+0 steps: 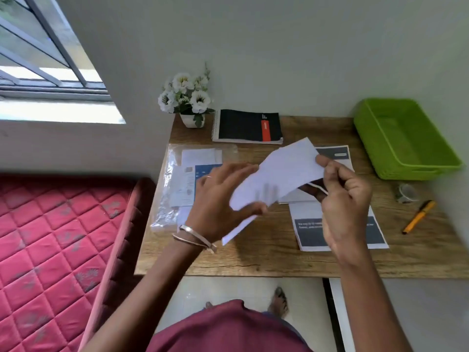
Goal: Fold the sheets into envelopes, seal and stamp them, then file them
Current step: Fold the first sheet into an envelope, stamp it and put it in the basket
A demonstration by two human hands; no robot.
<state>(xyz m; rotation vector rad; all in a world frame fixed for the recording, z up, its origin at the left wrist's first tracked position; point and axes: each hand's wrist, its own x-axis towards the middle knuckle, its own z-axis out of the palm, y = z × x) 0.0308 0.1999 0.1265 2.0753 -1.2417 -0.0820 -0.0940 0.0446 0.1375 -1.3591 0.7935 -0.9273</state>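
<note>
A person holds a folded white sheet above a wooden desk, left hand pinching its lower end, right hand gripping the upper edge between thumb and fingers. At two o'clock, a green tray holds nothing visible; printed sheets lie beneath the hands.
</note>
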